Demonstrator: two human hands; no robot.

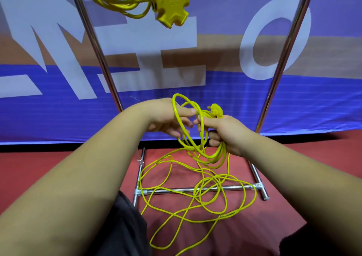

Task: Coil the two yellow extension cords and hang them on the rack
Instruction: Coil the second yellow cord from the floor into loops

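One coiled yellow extension cord (121, 0) hangs at the top of the view, its three-way socket block (170, 2) dangling below it. My right hand (223, 134) grips a few loops of the second yellow cord (211, 155), with the plug (216, 110) sticking up above the fist. My left hand (168, 118) is just left of it, a loop lying over its fingers, which are loosely extended. The rest of this cord (195, 197) lies tangled on the red floor below my hands.
The rack's two chrome uprights (94, 44) (284, 55) rise on either side of my hands. Its base crossbar (176, 190) lies on the red floor under the loose cord. A blue banner with white letters (274, 102) stands behind the rack.
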